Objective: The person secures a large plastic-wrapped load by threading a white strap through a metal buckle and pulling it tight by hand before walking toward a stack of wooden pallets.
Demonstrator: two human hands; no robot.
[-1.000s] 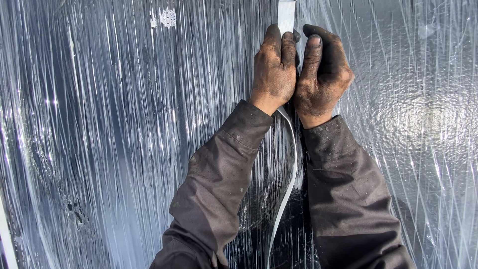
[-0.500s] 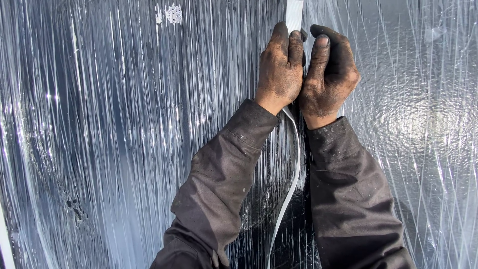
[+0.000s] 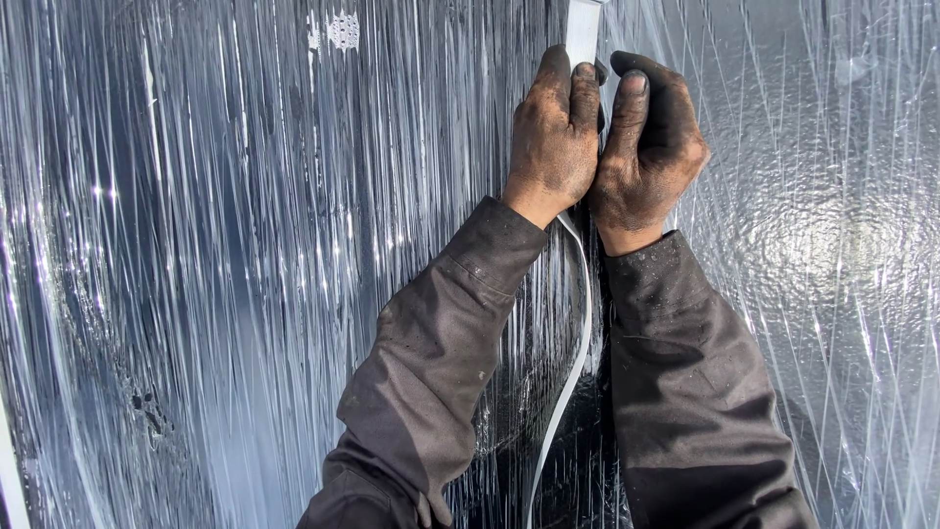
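Head view: two dark grey sleeves (image 3: pixel 431 382) are seen nearest, rising from the bottom edge and hiding the lower middle of the foil. Between them a loose white strip (image 3: pixel 571 377) is hung in a curve, running down out of frame. Further up, left hand (image 3: pixel 554 137) and right hand (image 3: pixel 648 147), both blackened with grime, are set side by side, touching, fingers pressed flat around the strip where it meets the seam. Nothing is gripped in a fist; whether the strip is pinched or only pressed cannot be told, since the contact is covered by the fingers. Above the fingertips the strip's bonded part (image 3: pixel 584 29) is seen flat on the surface, reaching the top edge. Behind everything, silver foil sheeting (image 3: pixel 196 245) is stretched, streaked at left, dimpled with a glare patch (image 3: pixel 832 250) at right. Room beyond is not visible.
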